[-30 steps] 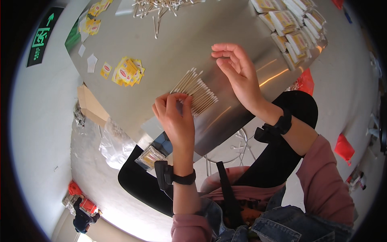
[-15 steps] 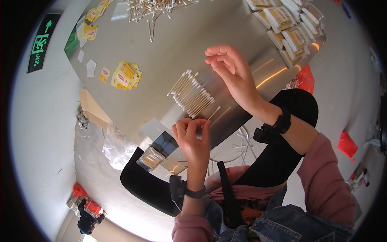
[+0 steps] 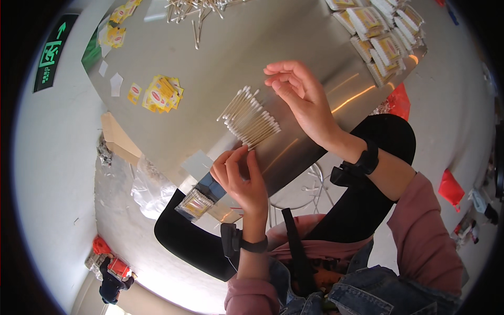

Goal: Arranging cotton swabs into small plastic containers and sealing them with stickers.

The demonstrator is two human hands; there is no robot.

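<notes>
On the metal table, a row of cotton swabs point(image 3: 253, 126) lies side by side, with a few at its far left end skewed from the rest. My left hand point(image 3: 237, 176) is at the near end of this row, thumb and index fingertip closed on the end of the nearest cotton swab point(image 3: 258, 143). To the right of the row, my right hand point(image 3: 304, 100) hovers with fingers curved and thumb apart, holding nothing. A stack of yellow-and-white cards point(image 3: 163, 94) lies left of the swabs, with a single card point(image 3: 134, 93) beside it.
A heap of loose cotton swabs point(image 3: 197, 10) lies at the far edge of view. Packed swab bundles point(image 3: 386, 47) are piled at the far right. Near my left hand, a swab pack point(image 3: 195, 203) sits at the table edge. More yellow cards point(image 3: 115, 35) lie far left.
My left hand has moved left, bringing the separate cotton swab against the near end of the row. My right hand has stayed almost still.
</notes>
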